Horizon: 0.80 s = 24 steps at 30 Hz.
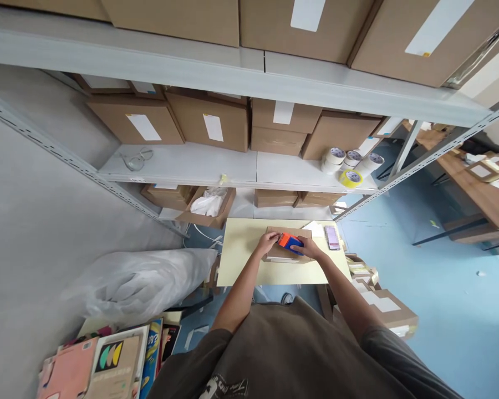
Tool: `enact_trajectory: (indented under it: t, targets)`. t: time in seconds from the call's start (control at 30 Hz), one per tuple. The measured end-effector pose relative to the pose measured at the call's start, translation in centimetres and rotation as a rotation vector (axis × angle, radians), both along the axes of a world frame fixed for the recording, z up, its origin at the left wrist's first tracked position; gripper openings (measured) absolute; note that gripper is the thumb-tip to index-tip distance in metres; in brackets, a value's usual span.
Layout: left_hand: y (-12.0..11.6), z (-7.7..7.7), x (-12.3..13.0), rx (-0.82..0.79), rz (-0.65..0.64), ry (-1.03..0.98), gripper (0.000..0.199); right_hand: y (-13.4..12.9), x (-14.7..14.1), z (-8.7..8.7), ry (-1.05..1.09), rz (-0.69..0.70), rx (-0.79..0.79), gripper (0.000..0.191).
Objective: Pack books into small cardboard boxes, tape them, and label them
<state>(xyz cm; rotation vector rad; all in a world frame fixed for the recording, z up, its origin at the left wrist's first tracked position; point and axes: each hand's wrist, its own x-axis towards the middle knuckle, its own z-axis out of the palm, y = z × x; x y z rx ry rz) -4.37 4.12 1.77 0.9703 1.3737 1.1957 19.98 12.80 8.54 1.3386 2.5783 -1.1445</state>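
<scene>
A cardboard box (pixel 283 254) lies on the pale yellow table (pixel 241 266). Over the box, my right hand (pixel 308 247) is wrapped round an orange and blue tool (pixel 290 243) that looks like a tape dispenser. My left hand (pixel 268 243) is at the tool's orange end, above the box's left part, its fingers pinched together; what they hold, if anything, is too small to make out. To the right of the box lie a white paper (pixel 315 228) and a phone (pixel 331 237).
Metal shelving (pixel 216 166) with cardboard boxes stands behind the table. Tape rolls (pixel 335 158) and glasses (pixel 135 160) rest on a shelf. Bulky plastic wrap (pixel 145 282) lies at the left, with books (pixel 116 360) below. More boxes (pixel 386 310) stand at the lower right.
</scene>
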Motion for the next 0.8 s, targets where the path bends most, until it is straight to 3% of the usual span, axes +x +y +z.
enact_trajectory:
  t: [0.17,0.43,0.57,0.67,0.8]
  targets:
    - [0.4,1.3,0.5,-0.004,0.036,0.024,0.039,0.5,0.4,1.1,0.032,0.065,-0.007,0.055]
    - [-0.2,2.5,2.1,-0.016,0.240,0.168,0.033,1.0,0.1,2.6,-0.007,0.081,0.051,0.054]
    - [0.0,2.7,2.5,-0.074,0.400,0.251,0.029,2.0,0.3,3.3,-0.007,0.070,0.120,0.057]
    - [-0.4,2.8,1.1,-0.120,0.470,0.293,0.027,3.2,1.9,4.0,-0.012,0.097,0.139,0.059]
    - [-1.9,2.6,-3.0,-0.187,0.589,0.409,0.031,5.1,5.5,4.2,-0.080,0.088,0.116,0.063]
